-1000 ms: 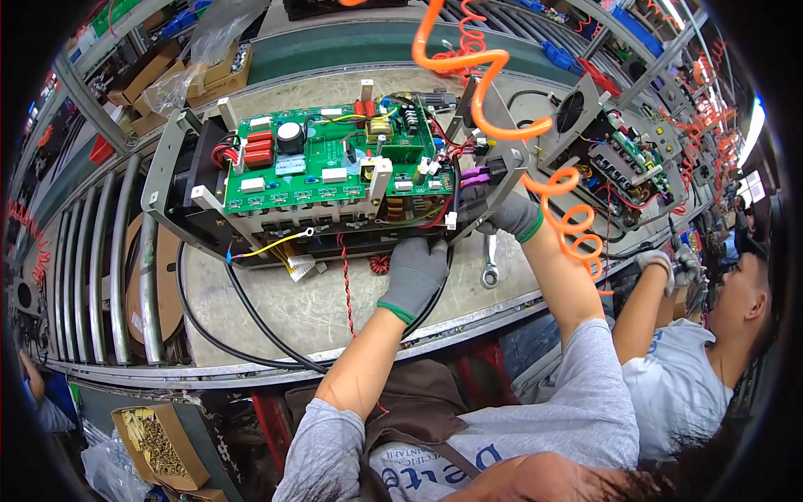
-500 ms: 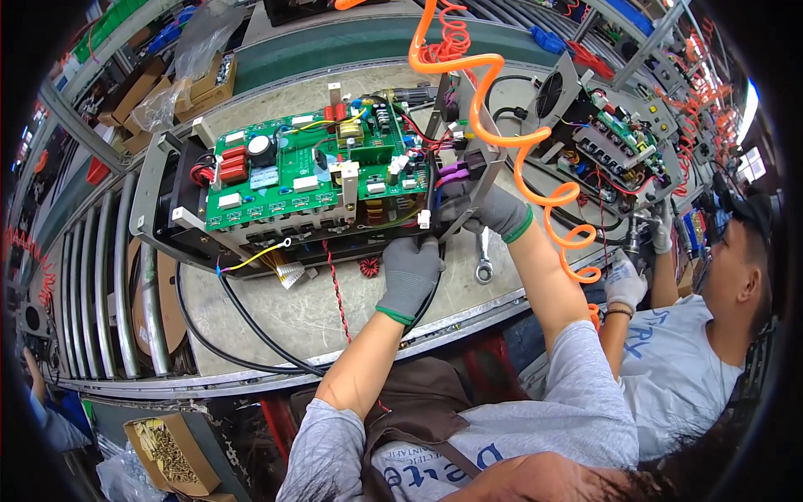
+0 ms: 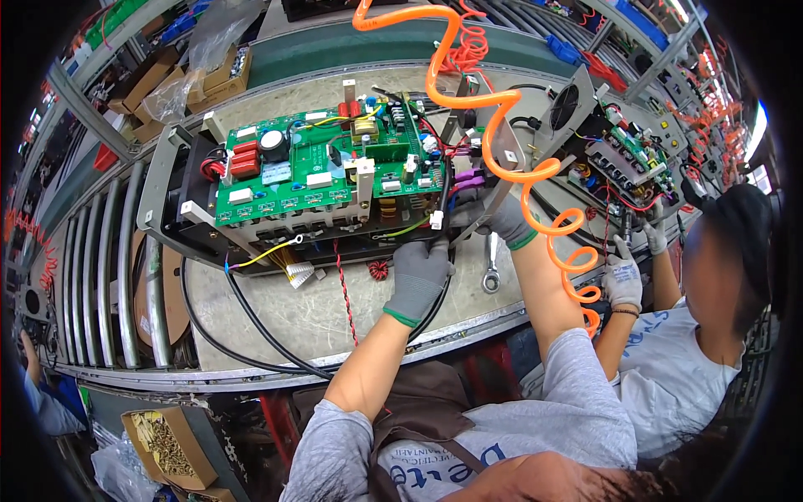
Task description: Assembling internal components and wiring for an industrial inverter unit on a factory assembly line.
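An open metal chassis (image 3: 167,219) lies on the workbench with a green circuit board (image 3: 293,181) on top. My left hand (image 3: 416,280), in a grey glove with a green cuff, is closed at the chassis's lower near edge, where a black cable (image 3: 435,311) runs up to its curled fingers. My right hand (image 3: 512,219), gloved alike, reaches around the upright end panel (image 3: 495,151) at the right; the panel hides most of its fingers. Purple connectors (image 3: 468,179) and a small white plug (image 3: 437,219) are close to both hands.
A ratchet wrench (image 3: 491,274) lies beside my right forearm. An orange coiled air hose (image 3: 493,99) hangs across the right side. Metal rollers (image 3: 125,268) adjoin the bench at left. At right, a gloved co-worker handles another open chassis (image 3: 619,159).
The whole view has shifted slightly, so the chassis appears a little farther right. My hands keep nearly the same places on it. The co-worker's head has turned.
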Demonstrator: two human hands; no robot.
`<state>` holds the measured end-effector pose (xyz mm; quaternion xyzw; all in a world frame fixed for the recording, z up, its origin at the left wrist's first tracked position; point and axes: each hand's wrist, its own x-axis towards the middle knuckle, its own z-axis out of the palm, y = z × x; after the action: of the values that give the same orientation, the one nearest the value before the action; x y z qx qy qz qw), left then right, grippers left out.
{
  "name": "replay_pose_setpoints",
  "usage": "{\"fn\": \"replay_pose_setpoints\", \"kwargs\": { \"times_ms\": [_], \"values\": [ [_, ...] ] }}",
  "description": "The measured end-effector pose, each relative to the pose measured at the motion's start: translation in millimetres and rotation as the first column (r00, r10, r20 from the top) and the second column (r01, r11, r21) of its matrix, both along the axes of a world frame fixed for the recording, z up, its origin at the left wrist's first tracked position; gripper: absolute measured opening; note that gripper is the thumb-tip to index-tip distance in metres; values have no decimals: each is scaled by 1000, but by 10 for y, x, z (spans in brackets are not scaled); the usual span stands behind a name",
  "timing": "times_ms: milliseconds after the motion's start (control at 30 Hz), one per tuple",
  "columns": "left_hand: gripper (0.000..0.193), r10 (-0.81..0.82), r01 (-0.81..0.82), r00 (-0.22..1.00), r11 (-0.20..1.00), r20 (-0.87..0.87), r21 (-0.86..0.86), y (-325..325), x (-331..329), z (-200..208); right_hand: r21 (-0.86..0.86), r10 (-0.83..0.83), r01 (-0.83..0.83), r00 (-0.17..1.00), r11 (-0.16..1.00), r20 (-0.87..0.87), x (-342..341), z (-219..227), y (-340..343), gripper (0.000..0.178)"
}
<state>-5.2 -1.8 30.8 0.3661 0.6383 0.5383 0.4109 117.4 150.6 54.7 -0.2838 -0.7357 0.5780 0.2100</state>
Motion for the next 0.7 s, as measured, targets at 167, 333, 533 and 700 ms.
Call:
{"fn": "replay_pose_setpoints", "kwargs": {
  "times_ms": [167,333,533,700],
  "values": [
    [32,18,-10,978,999,208,-35,-6,-18,64,-232,-49,61,997,971,57,12,-22,11,51],
    [27,23,-3,954,998,299,-69,-4,24,62,-238,-201,149,955,960,-216,-20,49,-84,74],
    [14,83,-87,930,996,357,-7,30,100,24,47,-39,35,995,998,92,-64,322,-150,56],
    [16,152,-168,899,986,411,3,73,162,-46,551,224,-155,973,820,-60,-42,38,21,63]
  ]
}}
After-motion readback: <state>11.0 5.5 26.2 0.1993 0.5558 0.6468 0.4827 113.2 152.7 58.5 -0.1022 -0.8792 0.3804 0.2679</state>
